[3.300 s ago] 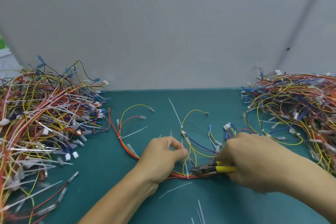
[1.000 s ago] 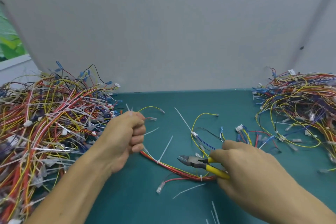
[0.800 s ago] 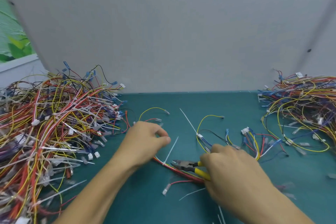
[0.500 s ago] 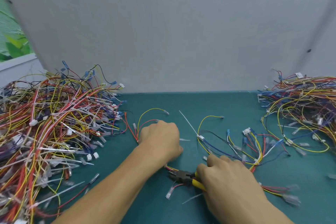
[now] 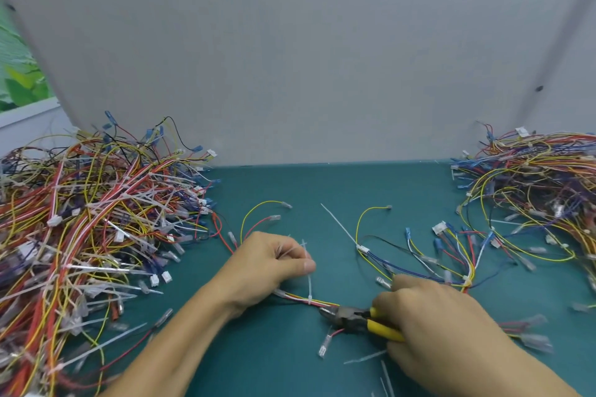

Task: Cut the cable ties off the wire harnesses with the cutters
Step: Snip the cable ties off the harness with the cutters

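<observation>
Head view: left hand (image 5: 267, 271) pinches tie (image 5: 309, 287), probably tensioning it; right hand (image 5: 432, 322) grips cutters (image 5: 351, 321) just beside, lining up.

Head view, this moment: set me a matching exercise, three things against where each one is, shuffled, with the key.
Things:
1. cutters
2. upright white cable tie
3. largest harness pile

Places:
A. left side of the green mat
B. gripped by the right hand
C. pinched by the left hand

Pairs: 1-B, 2-C, 3-A.
</observation>
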A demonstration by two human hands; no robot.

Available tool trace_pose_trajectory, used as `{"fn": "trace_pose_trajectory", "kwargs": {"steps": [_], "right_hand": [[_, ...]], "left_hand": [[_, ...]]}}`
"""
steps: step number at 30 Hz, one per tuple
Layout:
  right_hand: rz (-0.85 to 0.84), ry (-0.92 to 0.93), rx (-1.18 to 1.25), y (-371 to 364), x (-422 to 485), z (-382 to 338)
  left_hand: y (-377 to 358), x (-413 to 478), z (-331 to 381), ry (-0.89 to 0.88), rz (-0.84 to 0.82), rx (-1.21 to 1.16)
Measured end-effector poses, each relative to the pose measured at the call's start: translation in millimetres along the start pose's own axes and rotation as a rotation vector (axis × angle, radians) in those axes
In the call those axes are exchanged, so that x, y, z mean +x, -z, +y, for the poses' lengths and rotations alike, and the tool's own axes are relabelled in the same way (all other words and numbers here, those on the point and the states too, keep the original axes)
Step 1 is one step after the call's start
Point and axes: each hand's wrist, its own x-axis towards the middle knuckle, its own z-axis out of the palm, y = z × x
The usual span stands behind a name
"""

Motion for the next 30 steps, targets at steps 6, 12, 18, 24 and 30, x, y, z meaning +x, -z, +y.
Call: {"fn": "trace_pose_trajectory", "kwargs": {"steps": [6,12,18,24,30], "right_hand": [[0.000,-0.087,0.031,18.0,7.4,7.8],[0.002,-0.069,0.007,15.2,21.0,-0.7],[-0.012,-0.062,-0.009,8.9,26.5,-6.5],[-0.030,-0.049,-0.033,8.6,28.5,-9.1],[-0.041,-0.048,-0.091,6.5,29.2,-8.9]], "left_hand": [[-0.3,-2.5,-0.8,-0.050,-0.025,-0.055],[0.7,-2.8,-1.9,-0.049,-0.026,-0.095],[0.8,-3.7,0.0,-0.052,-0.039,-0.104],[0.5,-4.0,1.1,-0.045,-0.039,-0.112],[0.2,-3.6,0.7,-0.036,-0.032,-0.106]]}}
